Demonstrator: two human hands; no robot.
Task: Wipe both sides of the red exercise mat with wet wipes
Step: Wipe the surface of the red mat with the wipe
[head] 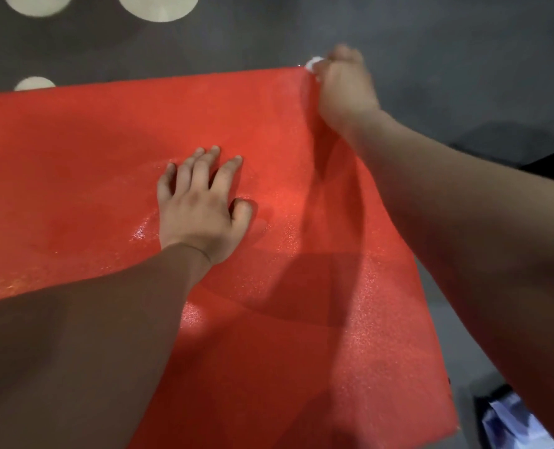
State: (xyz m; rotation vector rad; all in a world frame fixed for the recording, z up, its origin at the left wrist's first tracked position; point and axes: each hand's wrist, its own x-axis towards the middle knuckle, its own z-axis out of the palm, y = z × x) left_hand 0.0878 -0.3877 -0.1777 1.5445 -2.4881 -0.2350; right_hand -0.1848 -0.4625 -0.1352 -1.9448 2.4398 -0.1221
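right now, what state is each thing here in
red exercise mat: spread flat on the floor, wet sheen near the middle
left hand: flat on the mat, fingers spread
right hand: grips the wet wipe at the mat's far right corner
wet wipe: bunched, mostly hidden in the right hand

Red exercise mat [269, 124], fine pebbled grain throughout. Dark grey floor covering [463, 43] bears cream circles [157, 4] at eleven o'clock. White wet wipe [313, 63] at one o'clock.
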